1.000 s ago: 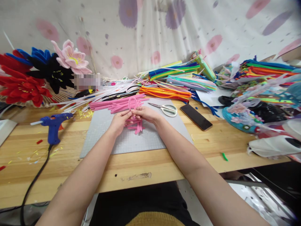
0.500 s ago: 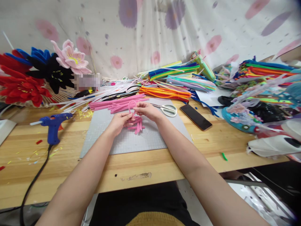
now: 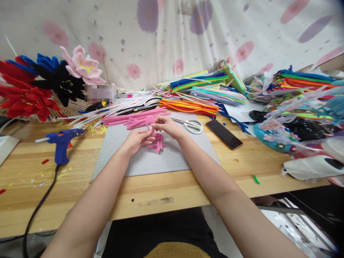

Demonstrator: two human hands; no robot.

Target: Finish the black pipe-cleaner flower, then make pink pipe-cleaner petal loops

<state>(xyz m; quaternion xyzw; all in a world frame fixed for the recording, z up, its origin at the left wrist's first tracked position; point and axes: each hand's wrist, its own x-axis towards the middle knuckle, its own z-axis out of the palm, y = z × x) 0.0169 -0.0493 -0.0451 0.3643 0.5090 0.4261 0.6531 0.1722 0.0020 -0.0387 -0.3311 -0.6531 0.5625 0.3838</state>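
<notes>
A pink pipe cleaner (image 3: 149, 118) bent into a loop stands up between my two hands, above the grey cutting mat (image 3: 172, 157). My left hand (image 3: 137, 140) pinches its lower part. From the right, my right hand (image 3: 167, 127) pinches the loop's side with thumb and fingertips. Short cut pink pipe-cleaner pieces (image 3: 159, 145) lie in a small pile on the mat just below the hands. Behind them, long pink pipe cleaners (image 3: 131, 116) are bundled along the mat's far edge. White-handled scissors (image 3: 192, 126) rest to the right of my right hand.
A blue glue gun (image 3: 62, 145) with a black cord lies at left, near finished fuzzy flowers (image 3: 83, 66). A phone (image 3: 224, 134) is right of the mat. Coloured pipe-cleaner bundles (image 3: 199, 80) line the back. Plastic-wrapped items and a white roll (image 3: 311, 167) crowd the right.
The pink loop has shifted slightly left and tilts a little differently between my fingers. Both hands keep their pinch and have barely moved.
</notes>
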